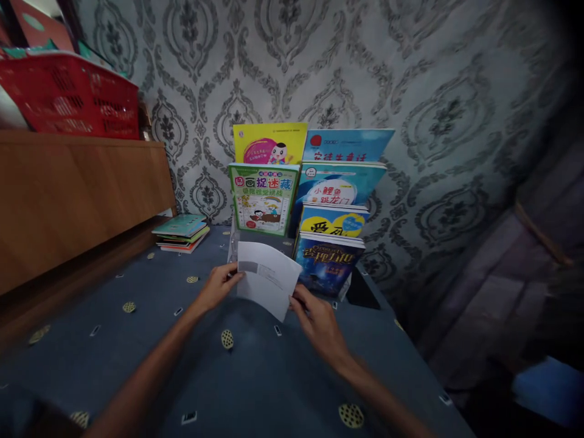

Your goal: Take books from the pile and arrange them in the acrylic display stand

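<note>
Both hands on a white sheet in front of the book rack

Far left, I see a red basket (77, 97) sitting on top of a wooden cabinet (77, 194). At its foot, a small stack of books (181, 233) lies flat on the blue patterned cloth (255, 389).

Nearer the middle, my left hand (218, 286) has its fingertips closed on the left edge of the white sheet (267, 277). The sheet is held up off the cloth, tilted, just near of the book rack (233, 243) and low in front of it. It may be a thin booklet seen from the back, but I cannot tell.

Behind the sheet, a green book (263, 198) stands in the rack with a yellow book (270, 143) behind it. To the right is a stepped column of blue books (340, 182), and a dark starry book (328, 261) is the nearest of them.

My right hand (319, 325) pinches the sheet's lower right corner between thumb and fingers.

As I judge it, handling this well means a light, even grip on both edges. Paper this thin will crease or bow if one hand pulls harder than the other. I would hold it clear of the green book's lower edge and watch the near corner, which hangs closest to the cloth
</note>
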A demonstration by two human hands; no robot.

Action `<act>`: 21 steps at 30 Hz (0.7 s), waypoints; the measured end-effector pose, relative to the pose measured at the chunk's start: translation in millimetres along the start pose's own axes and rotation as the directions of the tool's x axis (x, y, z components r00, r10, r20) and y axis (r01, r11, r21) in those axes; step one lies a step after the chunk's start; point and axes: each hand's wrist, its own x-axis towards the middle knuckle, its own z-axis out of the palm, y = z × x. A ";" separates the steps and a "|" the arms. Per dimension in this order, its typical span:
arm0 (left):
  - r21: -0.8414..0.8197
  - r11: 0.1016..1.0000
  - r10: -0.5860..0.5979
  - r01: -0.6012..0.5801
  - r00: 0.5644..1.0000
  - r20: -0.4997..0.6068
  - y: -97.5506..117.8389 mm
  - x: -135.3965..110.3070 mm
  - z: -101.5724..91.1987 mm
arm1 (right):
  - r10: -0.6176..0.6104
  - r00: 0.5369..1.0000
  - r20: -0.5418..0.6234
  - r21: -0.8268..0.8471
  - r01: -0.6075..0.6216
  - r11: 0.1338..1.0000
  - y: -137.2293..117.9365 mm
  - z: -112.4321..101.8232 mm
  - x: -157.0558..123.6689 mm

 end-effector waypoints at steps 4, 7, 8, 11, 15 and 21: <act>0.105 0.994 0.057 -0.044 0.990 -0.126 6.4 10.0 -9.5 | -0.084 0.995 -0.052 -0.075 0.080 0.994 -5.1 0.7 21.2; 0.155 0.980 0.159 -0.122 0.954 -0.253 14.9 26.6 -19.1 | -0.194 0.975 -0.110 -0.148 0.177 0.973 -12.9 -5.1 45.1; 0.177 0.973 0.195 -0.148 0.937 -0.290 18.5 33.9 -23.2 | -0.236 0.964 -0.126 -0.171 0.213 0.962 -16.2 -8.2 54.4; 0.254 0.944 0.300 -0.209 0.863 -0.406 31.3 59.4 -37.5 | -0.349 0.919 -0.182 -0.249 0.300 0.921 -27.8 -20.2 85.3; 0.349 0.893 0.439 -0.285 0.726 -0.530 52.0 92.6 -54.7 | -0.482 0.841 -0.244 -0.327 0.397 0.858 -44.3 -37.2 123.2; 0.339 0.860 0.511 -0.382 0.629 -0.586 73.4 114.6 -60.0 | -0.563 0.752 -0.343 -0.362 0.447 0.818 -55.5 -49.9 145.8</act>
